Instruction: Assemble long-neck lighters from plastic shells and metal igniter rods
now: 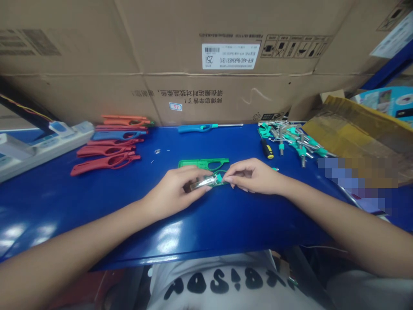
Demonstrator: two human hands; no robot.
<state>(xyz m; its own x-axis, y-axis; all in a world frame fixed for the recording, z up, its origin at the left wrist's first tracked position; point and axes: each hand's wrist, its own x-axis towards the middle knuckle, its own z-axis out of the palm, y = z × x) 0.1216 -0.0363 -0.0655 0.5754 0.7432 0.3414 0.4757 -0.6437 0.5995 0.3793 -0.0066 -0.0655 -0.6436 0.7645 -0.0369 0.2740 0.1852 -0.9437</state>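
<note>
My left hand (180,188) is closed round a clear, shiny lighter fuel tank (201,183) with a teal end piece (218,178). The tank lies tilted, its teal end toward my right hand (253,176). Thumb and forefinger of that hand pinch close beside the teal end; what sits between them is too small to make out. Just behind my hands is a green lighter handle shell (196,163) on the blue table. Another green shell part (222,184) shows beneath the tank, mostly covered by my fingers. A small teal bit (275,169) peeks out behind my right hand.
Red handle shells (103,163), with orange and blue ones, lie left near a white power strip (48,144). A blue lighter (196,128) rests at the back. To the right are piled metal-and-teal lighter parts (295,140) and a screwdriver (267,148). Cardboard (180,94) walls the rear.
</note>
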